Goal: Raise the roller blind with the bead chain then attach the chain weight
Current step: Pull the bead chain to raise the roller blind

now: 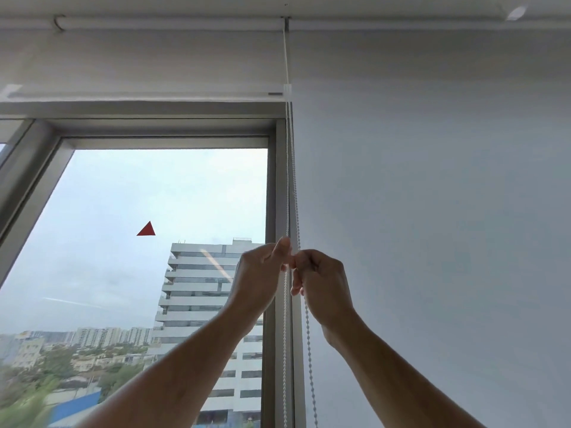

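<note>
The white roller blind (148, 63) is rolled high, its bottom bar (145, 94) just above the window's top frame. A white bead chain (290, 180) hangs in two strands from the blind's right end, down along the window's right frame. My left hand (262, 273) pinches the left strand between thumb and fingers. My right hand (321, 279) grips the right strand right beside it, the two hands touching. Below the hands both strands run on down out of the frame. No chain weight is in view.
A large window (139, 242) with a grey frame (279, 196) shows sky, buildings and a red triangle sticker (147, 229). To the right a second white blind (432, 211) hangs fully down. The ceiling (278, 4) runs along the top.
</note>
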Motion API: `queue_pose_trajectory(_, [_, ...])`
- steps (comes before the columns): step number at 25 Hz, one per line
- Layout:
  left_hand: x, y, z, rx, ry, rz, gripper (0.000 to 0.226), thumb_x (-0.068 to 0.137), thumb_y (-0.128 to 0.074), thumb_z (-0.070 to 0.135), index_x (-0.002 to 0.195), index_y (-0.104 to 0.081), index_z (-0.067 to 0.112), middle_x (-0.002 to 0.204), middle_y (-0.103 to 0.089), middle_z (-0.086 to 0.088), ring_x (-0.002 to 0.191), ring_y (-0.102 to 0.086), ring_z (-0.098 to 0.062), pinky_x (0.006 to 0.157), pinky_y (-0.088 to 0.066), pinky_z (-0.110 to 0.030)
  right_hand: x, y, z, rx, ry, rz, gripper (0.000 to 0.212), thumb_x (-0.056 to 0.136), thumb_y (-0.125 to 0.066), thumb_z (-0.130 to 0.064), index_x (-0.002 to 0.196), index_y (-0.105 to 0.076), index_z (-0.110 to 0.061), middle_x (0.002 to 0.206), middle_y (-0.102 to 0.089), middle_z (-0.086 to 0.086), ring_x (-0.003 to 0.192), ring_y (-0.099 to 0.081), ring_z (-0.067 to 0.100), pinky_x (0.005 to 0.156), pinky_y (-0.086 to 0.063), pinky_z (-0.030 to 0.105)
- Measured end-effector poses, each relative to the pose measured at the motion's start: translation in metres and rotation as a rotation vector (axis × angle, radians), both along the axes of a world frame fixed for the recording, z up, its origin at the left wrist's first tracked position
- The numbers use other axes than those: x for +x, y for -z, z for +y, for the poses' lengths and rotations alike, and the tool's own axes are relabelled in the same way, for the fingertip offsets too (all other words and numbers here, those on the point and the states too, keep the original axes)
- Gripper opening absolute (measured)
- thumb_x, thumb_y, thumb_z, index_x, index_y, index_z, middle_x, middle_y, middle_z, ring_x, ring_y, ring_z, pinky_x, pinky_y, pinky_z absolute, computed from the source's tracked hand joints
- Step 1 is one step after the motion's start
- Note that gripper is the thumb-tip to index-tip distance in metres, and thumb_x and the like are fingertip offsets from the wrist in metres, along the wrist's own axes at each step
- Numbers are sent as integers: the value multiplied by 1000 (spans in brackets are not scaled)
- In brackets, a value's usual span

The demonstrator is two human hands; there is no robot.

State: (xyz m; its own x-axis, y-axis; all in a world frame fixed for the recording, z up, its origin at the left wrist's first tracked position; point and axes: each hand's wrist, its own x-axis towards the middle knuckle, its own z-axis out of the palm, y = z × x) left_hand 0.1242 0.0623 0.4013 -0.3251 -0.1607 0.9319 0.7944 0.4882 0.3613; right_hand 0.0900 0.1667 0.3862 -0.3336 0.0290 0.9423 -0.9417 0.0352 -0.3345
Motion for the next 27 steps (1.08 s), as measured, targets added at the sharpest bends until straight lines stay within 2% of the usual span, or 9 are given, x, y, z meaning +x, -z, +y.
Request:
queue_pose_trajectory(4, [3, -22, 15, 59, 75, -54, 37, 93, -58, 38, 85, -73, 5, 82, -75, 0, 64, -65, -3, 49, -49, -13, 4, 16, -4, 22, -33, -15, 37, 102, -46, -17, 71, -66, -17, 53, -60, -7, 50, -58, 2, 56, -48, 12])
queue_pose_trajectory(7, [4, -20, 17, 118, 93, -89, 24, 91, -64, 25, 83, -74, 5, 71, -72, -1, 55, -61, -4, 41, -43, -9, 4, 28, -2, 44, -41, -21, 35, 102, -45, -15, 74, -66, -13, 52, -60, -5, 48, -58, 2, 56, -47, 10])
queue_pose_trajectory(11, [2, -7, 13, 146, 119, -130, 23, 90, -66, 24, 81, -73, 4, 69, -71, -3, 65, -59, -18, 39, -44, -10, -1, 41, -2, 110, -97, -74, 28, 102, -47, -16, 84, -68, -15, 55, -63, -4, 50, -60, 3, 58, -48, 10])
queue_pose_trajectory(14, [0, 0, 10, 162, 114, -116, 21, 91, -64, 24, 84, -74, 6, 72, -71, -1, 67, -61, -14, 48, -50, -17, -6, 52, -3, 170, -157, -115, 21, 101, -51, -20, 94, -70, -15, 62, -68, -1, 56, -64, 6, 61, -49, 14])
queue_pose_trajectory(16, [-4, 7, 8, 155, 97, -111, 20, 91, -64, 24, 86, -75, 9, 73, -73, 2, 66, -63, -5, 62, -47, -19, -11, 62, -2, 181, -175, -139, 19, 100, -53, -21, 94, -70, -13, 63, -69, 0, 57, -64, 9, 61, -50, 15])
queue_pose_trajectory(17, [-6, 12, 7, 141, 89, -111, 19, 91, -64, 24, 88, -76, 10, 74, -74, 3, 64, -63, 1, 65, -45, -19, -13, 67, -2, 185, -181, -147, 18, 100, -54, -20, 95, -70, -12, 64, -69, 1, 57, -64, 10, 60, -50, 15])
queue_pose_trajectory(19, [-11, 23, 5, 111, 77, -114, 18, 90, -65, 23, 93, -76, 9, 77, -75, 3, 58, -61, 9, 65, -45, -17, -16, 76, 0, 190, -200, -157, 16, 99, -55, -13, 97, -70, -9, 66, -70, 3, 57, -64, 9, 59, -50, 14])
queue_pose_trajectory(22, [-17, 37, -1, 116, 87, -142, 16, 89, -67, 20, 96, -75, 8, 78, -75, 3, 56, -61, 11, 64, -45, -16, -22, 86, 3, 165, -250, -193, 14, 97, -55, -4, 99, -69, -3, 69, -70, 6, 56, -63, 5, 55, -48, 12])
queue_pose_trajectory(27, [-27, 68, -11, 80, 76, -201, 10, 85, -70, 18, 92, -75, 11, 81, -75, 3, 61, -64, 10, 59, -47, -9, -34, 114, 3, 137, -278, -253, 9, 93, -64, -12, 98, -69, -7, 73, -72, 9, 58, -66, 6, 56, -49, 12])
